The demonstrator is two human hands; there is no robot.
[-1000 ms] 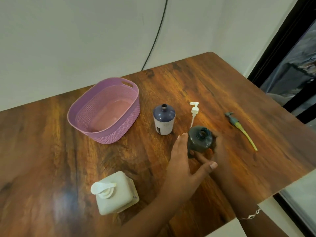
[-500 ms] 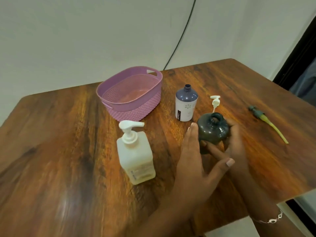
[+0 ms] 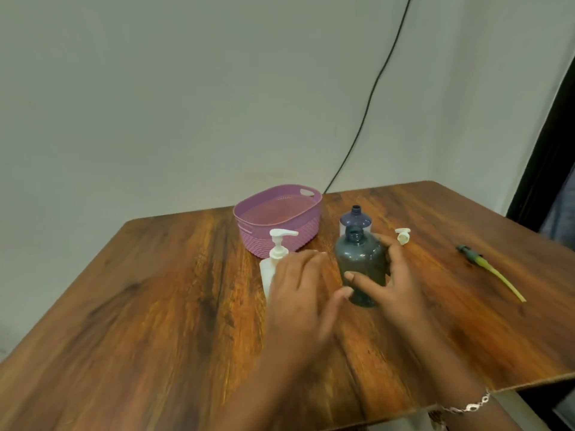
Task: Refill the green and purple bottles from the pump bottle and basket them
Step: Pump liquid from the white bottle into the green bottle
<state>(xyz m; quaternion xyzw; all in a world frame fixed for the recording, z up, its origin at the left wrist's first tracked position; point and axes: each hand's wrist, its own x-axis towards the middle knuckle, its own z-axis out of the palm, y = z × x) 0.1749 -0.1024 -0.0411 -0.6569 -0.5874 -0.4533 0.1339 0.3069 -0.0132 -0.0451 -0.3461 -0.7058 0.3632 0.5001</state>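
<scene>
The dark green bottle (image 3: 361,265) stands uncapped on the wooden table (image 3: 155,306). My right hand (image 3: 398,284) grips it, thumb across the front and fingers round its right side. Right behind it stands the purple bottle (image 3: 354,216), also uncapped and partly hidden. My left hand (image 3: 298,287) hovers with relaxed fingers in front of the white pump bottle (image 3: 280,247) and hides most of its body; contact is unclear. The purple basket (image 3: 249,220) sits behind the pump bottle.
A white pump cap (image 3: 403,236) lies to the right of the bottles. Further right lies a green pump head with a yellow tube (image 3: 485,267). A black cable (image 3: 367,107) runs down the wall. The table's front edge is near my forearms.
My left hand has left the green bottle and moved left, in front of the pump bottle. My right hand still holds the green bottle. The view has tilted upward.
</scene>
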